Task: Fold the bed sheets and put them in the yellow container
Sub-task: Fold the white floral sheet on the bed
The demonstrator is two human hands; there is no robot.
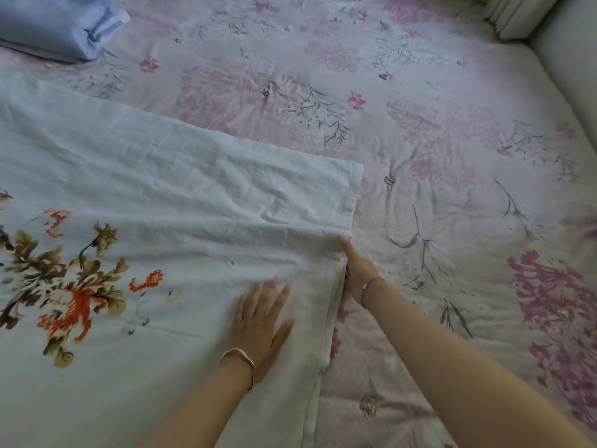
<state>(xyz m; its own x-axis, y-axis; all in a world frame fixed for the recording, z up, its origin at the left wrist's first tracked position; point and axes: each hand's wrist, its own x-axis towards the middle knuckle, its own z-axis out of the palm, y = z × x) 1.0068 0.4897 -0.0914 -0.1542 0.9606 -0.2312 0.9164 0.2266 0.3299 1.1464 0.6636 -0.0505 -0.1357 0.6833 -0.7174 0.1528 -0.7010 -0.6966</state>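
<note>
Both forearms reach in from the bottom edge. Left hand (pixel 261 321) lies flat on the white sheet (pixel 161 176), fingers straight and spread, palm down, holding nothing, near the sheet's right edge. Right hand (pixel 357 273) is at that same edge where layers stack: one finger lies straight on top of the fold, the rest sit against or under the layered edge, so a real pinch can't be confirmed. Sheet spreads left over the pink floral bedcover (pixel 436 163), its orange-brown flower print (pixel 74 295) well left of the hands. Bangle (pixel 239 360) on left wrist, thin bracelet (pixel 371 286) on right. Blue folded bundle (pixel 61 24) far top left, apart from the sheet. Pale padded bed frame (pixel 568 66) top right.
</note>
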